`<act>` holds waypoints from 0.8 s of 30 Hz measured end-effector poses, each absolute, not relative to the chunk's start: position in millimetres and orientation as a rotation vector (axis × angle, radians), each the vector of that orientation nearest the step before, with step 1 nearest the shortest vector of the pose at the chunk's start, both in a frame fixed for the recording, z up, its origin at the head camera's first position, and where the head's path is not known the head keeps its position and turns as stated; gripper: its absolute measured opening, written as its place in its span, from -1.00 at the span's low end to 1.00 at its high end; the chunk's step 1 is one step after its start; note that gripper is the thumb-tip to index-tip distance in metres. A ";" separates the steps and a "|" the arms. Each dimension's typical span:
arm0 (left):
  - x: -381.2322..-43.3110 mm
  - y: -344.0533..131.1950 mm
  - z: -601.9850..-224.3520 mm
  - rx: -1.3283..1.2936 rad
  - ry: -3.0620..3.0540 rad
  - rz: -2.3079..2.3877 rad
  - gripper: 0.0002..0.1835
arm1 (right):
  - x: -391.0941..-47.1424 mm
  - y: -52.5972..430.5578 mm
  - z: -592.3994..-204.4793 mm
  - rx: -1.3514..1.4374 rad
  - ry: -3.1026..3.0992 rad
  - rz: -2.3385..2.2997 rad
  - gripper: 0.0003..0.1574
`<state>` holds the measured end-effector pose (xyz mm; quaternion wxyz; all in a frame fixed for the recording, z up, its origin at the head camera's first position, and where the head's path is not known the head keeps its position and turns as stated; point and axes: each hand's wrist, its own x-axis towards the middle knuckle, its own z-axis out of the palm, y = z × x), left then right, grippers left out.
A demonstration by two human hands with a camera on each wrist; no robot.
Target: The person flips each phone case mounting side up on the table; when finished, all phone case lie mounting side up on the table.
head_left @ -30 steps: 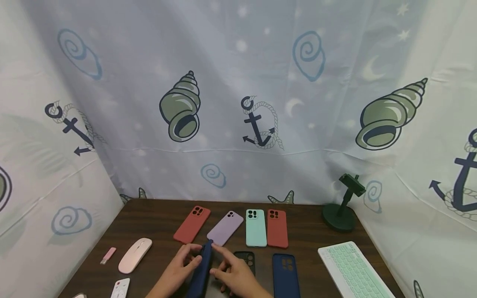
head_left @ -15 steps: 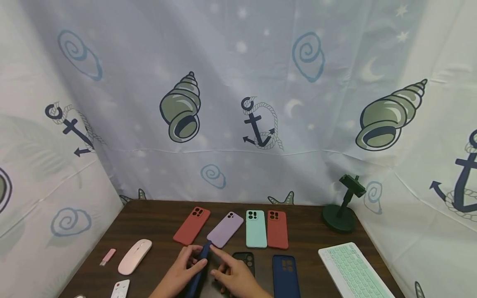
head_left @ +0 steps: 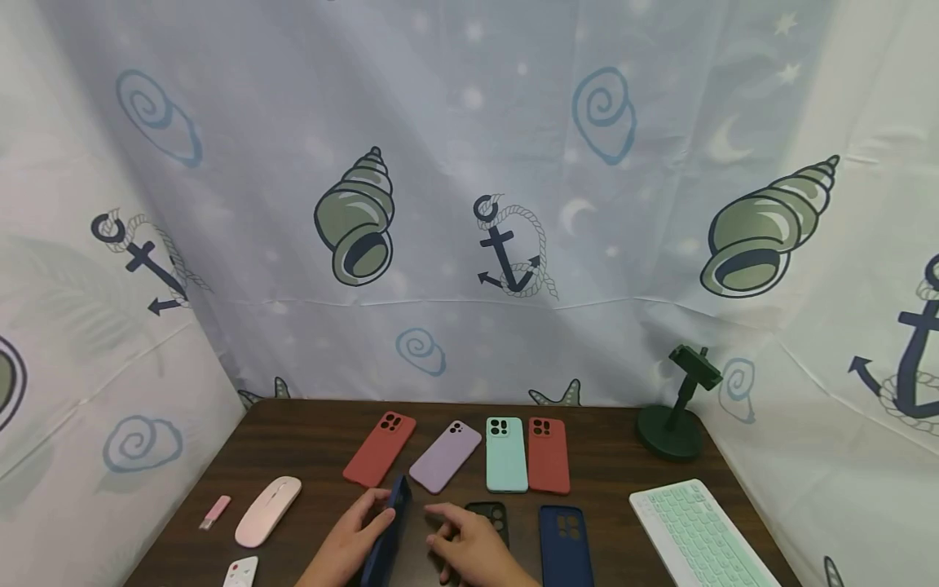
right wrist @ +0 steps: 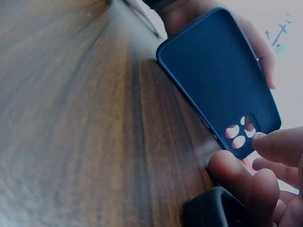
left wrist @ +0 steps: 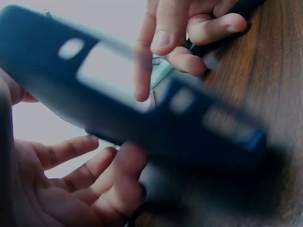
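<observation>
A dark blue phone case (head_left: 386,542) stands tilted on its long edge; my left hand (head_left: 352,534) grips it from the left. Its hollow inner side and camera cutouts (right wrist: 240,133) face right in the right wrist view. In the left wrist view the case (left wrist: 199,142) is blurred by motion. My right hand (head_left: 473,545) is just right of it, index finger stretched toward the case and the other fingers loosely curled. In the right wrist view a fingertip overlaps the case beside the cutouts. Partly hidden behind this hand lies a black phone case (head_left: 493,515).
Behind lie a red case (head_left: 380,448), a lilac case (head_left: 445,458), a mint case (head_left: 506,456) and another red case (head_left: 548,458). Another blue case (head_left: 566,548), a keyboard (head_left: 700,530) and a green stand (head_left: 669,430) are right; a mouse (head_left: 267,512), USB stick (head_left: 216,511) and remote (head_left: 240,572) left.
My right index finger has come off the top end of the blue case and drawn back to the right. The case has turned slightly in my left hand, which keeps its grip.
</observation>
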<state>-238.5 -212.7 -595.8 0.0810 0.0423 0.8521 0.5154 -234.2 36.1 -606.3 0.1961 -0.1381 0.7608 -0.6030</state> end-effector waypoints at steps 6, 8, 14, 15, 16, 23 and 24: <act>-237.5 -215.8 -600.7 0.253 2.383 1.643 -0.52 | -235.3 35.5 -609.9 -0.411 2.163 -1.657 -0.54; -237.2 -216.6 -602.8 0.292 2.330 1.677 -0.52 | -235.3 35.5 -611.2 -0.405 2.174 -1.642 -0.56; -241.1 -222.0 -605.9 0.393 2.157 1.732 -0.32 | -236.0 35.2 -613.1 -0.394 2.184 -1.636 -0.57; -241.5 -223.3 -605.9 0.412 2.123 1.729 -0.29 | -235.4 34.9 -612.8 -0.395 2.184 -1.643 -0.58; -241.9 -224.6 -605.7 0.424 2.105 1.719 -0.28 | -235.0 34.7 -612.9 -0.401 2.185 -1.648 -0.59; -241.9 -228.2 -607.8 0.444 2.234 1.612 -0.45 | -231.8 33.5 -608.8 -0.396 2.199 -1.675 -0.74; -241.4 -227.9 -608.7 0.450 2.300 1.583 -0.47 | -231.3 33.1 -608.5 -0.395 2.215 -1.674 -0.77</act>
